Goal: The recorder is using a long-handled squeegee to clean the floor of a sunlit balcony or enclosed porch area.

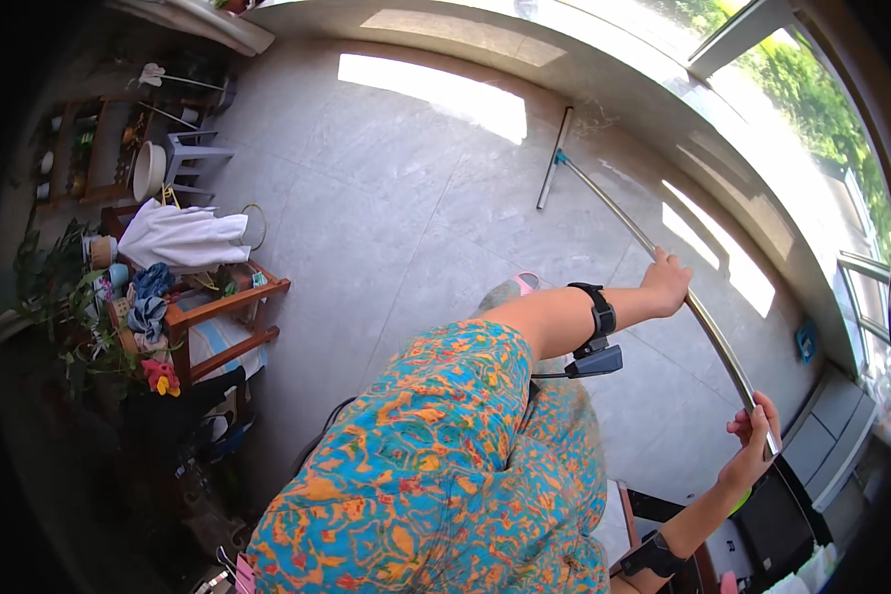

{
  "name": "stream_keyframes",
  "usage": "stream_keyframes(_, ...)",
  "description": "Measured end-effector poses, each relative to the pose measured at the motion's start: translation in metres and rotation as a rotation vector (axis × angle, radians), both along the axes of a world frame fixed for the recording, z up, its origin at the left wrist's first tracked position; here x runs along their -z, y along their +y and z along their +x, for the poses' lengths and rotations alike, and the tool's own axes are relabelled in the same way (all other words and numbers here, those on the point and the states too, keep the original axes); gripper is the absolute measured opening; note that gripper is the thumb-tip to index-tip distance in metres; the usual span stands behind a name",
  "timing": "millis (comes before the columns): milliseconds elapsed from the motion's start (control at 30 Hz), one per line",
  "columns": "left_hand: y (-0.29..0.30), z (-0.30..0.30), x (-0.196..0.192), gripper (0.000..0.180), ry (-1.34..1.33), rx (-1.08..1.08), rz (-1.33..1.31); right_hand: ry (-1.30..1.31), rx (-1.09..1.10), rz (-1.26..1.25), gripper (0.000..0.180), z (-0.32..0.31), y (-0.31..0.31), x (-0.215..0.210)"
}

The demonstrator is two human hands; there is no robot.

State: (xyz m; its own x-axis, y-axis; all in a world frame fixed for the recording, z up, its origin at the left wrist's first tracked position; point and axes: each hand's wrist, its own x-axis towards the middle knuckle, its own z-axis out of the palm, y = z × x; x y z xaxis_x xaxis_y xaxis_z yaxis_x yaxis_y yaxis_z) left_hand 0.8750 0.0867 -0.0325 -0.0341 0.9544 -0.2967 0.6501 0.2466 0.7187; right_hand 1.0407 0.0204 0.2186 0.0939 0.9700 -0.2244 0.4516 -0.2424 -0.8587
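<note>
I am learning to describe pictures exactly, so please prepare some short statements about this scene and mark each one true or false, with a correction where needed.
1. The left hand and the right hand are both on the metal pole. True.
2. The right hand is the one nearer to the teal joint. False: the left hand is nearer to it.
3. The teal joint connects the pole to a long, thin bar. True.
4. The white cloth hangs from the left hand. False: it is at the picture's left, near the wooden frame.
5. Bright patches of light lie on the floor. True.
</note>
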Motion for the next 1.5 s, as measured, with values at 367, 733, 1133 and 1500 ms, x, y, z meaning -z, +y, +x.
stream_keyframes(367,0.005,0.114,-0.008,0.019,-0.354,0.334,0.158,-0.333,-0.039,0.139,0.022,-0.032,-0.042,-0.048)
stream_keyframes(733,-0.033,-0.019,-0.073,0.012,-0.151,0.137,0.249,-0.077,-0.075,0.148,0.03,-0.008,-0.034,-0.07)
stream_keyframes(1133,-0.042,-0.29,0.036,0.048,0.411,-0.527,-0.184,0.574,-0.381,-0.318,0.033,-0.218,0.025,0.118)
stream_keyframes(1500,0.006,-0.255,0.079,0.033,0.52,-0.157,-0.205,0.418,-0.157,-0.182,0.026,-0.194,0.034,0.103)
